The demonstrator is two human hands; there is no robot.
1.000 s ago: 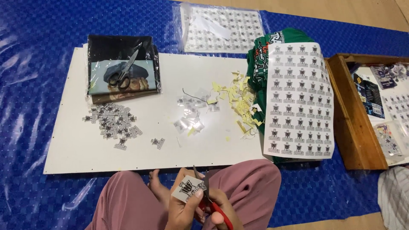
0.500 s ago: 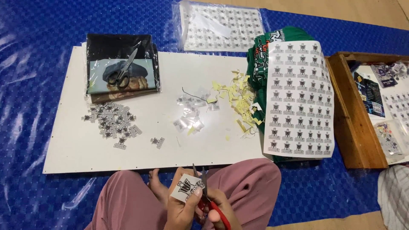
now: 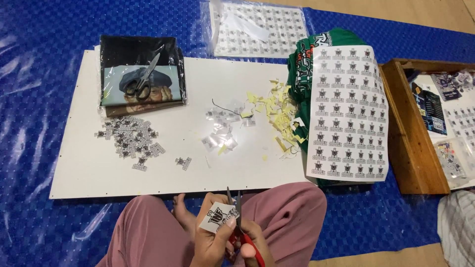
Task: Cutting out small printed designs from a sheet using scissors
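Showing black emblem, small white sticker (image 3: 219, 216)

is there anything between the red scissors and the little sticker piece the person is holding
Nothing visible. The left hand holds the small sticker piece right against the blades of the red-handled scissors, gripped in the right hand. The blades sit at the piece's right edge with no other thing between them.

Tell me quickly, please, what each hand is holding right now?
Left hand: closed on a small printed sticker.
Right hand: closed on the red scissors, blades up beside the sticker.
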